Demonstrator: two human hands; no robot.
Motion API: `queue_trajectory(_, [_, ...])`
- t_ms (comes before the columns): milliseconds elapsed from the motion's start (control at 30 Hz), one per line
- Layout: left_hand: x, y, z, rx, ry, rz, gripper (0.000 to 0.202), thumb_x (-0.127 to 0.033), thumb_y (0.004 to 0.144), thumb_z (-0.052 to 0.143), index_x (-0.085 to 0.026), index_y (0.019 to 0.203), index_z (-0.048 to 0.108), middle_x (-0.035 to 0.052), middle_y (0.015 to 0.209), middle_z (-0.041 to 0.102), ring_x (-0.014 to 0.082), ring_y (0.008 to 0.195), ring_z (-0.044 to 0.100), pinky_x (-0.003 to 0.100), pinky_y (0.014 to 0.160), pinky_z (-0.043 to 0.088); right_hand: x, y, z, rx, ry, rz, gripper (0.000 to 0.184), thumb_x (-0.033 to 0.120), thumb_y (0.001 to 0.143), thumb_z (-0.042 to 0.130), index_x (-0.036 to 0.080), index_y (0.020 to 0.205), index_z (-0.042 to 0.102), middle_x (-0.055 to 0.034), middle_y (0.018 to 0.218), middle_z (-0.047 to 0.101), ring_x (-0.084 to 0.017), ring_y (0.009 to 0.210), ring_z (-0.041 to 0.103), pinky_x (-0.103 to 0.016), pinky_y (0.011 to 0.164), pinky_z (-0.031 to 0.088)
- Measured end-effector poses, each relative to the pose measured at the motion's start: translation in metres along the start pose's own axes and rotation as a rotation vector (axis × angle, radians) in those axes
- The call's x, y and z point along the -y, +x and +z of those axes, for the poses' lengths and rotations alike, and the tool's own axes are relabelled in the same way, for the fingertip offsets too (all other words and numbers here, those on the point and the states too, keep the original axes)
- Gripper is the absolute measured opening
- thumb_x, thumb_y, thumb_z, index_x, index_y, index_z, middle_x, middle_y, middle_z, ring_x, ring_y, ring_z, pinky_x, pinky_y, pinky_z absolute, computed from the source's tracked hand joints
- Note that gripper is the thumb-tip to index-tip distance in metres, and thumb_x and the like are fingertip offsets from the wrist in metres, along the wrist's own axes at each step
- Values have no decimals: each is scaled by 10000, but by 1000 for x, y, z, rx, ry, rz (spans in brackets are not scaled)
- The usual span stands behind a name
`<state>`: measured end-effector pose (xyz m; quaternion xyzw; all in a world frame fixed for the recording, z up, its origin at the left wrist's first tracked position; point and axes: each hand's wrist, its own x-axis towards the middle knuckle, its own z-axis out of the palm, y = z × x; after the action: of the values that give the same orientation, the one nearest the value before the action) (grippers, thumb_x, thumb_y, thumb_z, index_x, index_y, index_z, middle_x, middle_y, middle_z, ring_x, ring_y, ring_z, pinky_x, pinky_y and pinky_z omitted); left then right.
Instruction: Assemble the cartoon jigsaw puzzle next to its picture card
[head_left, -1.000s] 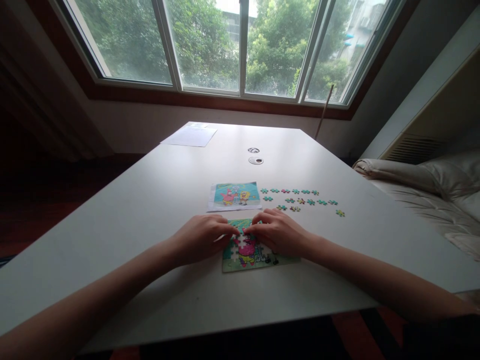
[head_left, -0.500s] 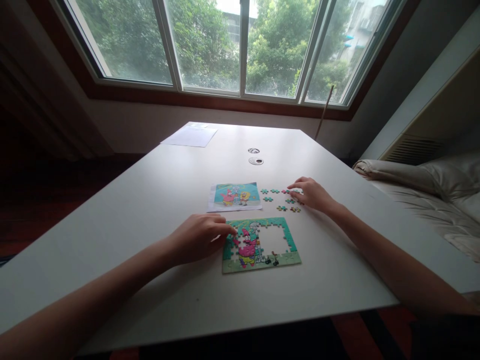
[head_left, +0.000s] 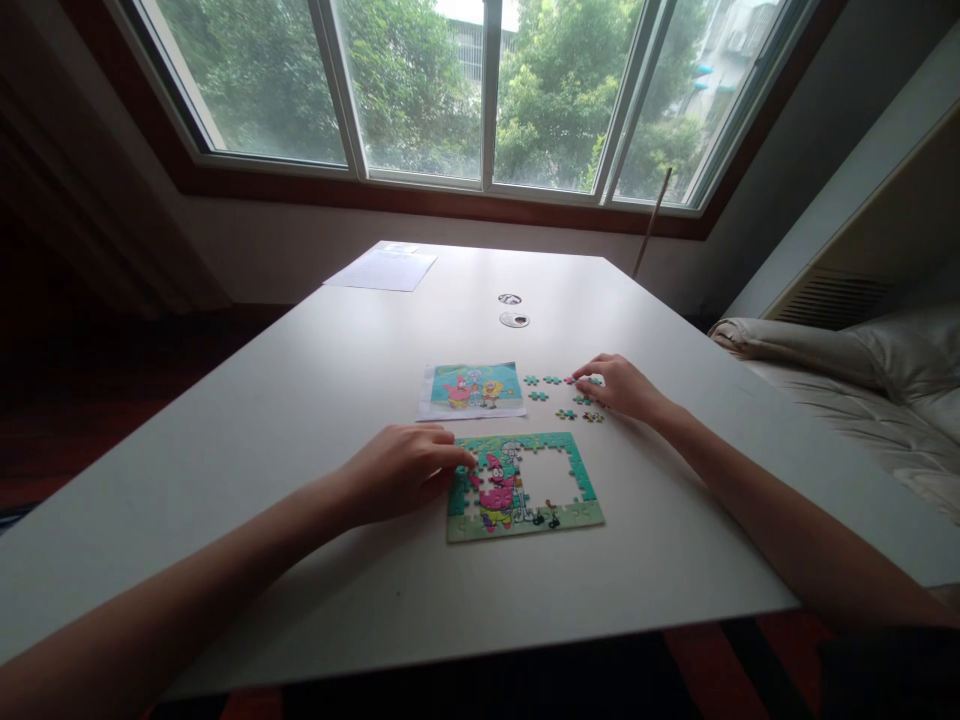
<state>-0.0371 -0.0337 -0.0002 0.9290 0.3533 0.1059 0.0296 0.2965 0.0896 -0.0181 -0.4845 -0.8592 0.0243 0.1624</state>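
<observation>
A partly built cartoon jigsaw puzzle (head_left: 525, 486) lies on the white table (head_left: 315, 400) in front of me, with an open gap in its right half. My left hand (head_left: 401, 468) rests with curled fingers against the puzzle's left edge, fingertips touching it. My right hand (head_left: 619, 386) reaches over the loose puzzle pieces (head_left: 559, 398) scattered behind the puzzle, its fingers bent down onto them. Whether it grips a piece is hidden. A printed reference picture (head_left: 472, 389) lies just behind the puzzle.
A sheet of paper (head_left: 382, 270) lies at the table's far left. Two round cable grommets (head_left: 512, 310) sit in the middle far part. A cushioned sofa (head_left: 862, 370) stands to the right. Windows line the far wall.
My right hand left the puzzle and moved back and right onto the loose pieces, where it has settled. My left hand stayed at the puzzle's left edge.
</observation>
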Motion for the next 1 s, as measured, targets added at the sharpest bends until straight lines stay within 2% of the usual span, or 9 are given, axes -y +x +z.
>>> queue_trajectory(267, [-2, 2, -3, 21, -35, -24, 300, -140, 848, 442, -249, 972, 693, 21, 753, 656, 123, 609, 554, 204, 553, 382, 3, 4, 1, -7, 26, 14, 151, 263, 799, 584, 180, 842, 703, -71, 865, 669, -212, 834, 596, -307, 772, 425])
queue_trajectory(400, [-2, 2, -3, 17, -60, -25, 300, -152, 848, 429, -241, 965, 691, 22, 751, 659, 125, 604, 554, 208, 551, 387, 2, 6, 1, -7, 24, 23, 190, 260, 783, 595, 179, 918, 701, -72, 922, 683, -221, 876, 603, -308, 795, 426])
queue_trajectory(733, [1, 1, 1, -59, -86, -8, 271, -166, 850, 432, -225, 920, 687, 25, 741, 655, 121, 599, 558, 202, 541, 402, 4, 8, -1, -6, 55, 91, 133, 267, 754, 615, 183, 821, 694, -52, 872, 685, -205, 844, 605, -282, 733, 431])
queue_trajectory(900, [1, 2, 2, -110, -157, -45, 251, -156, 833, 450, -199, 889, 691, 26, 739, 658, 113, 593, 554, 198, 534, 392, 19, 3, -6, -31, 122, 121, 122, 278, 776, 592, 176, 815, 646, -29, 814, 689, -154, 696, 588, -255, 618, 420])
queue_trajectory(1000, [-1, 5, 4, -198, -282, -153, 223, -166, 811, 477, -171, 852, 696, 4, 641, 618, 92, 532, 503, 185, 518, 382, 40, -1, -7, -43, 320, 98, 154, 314, 785, 596, 167, 828, 613, -35, 798, 683, -127, 627, 561, -247, 565, 410])
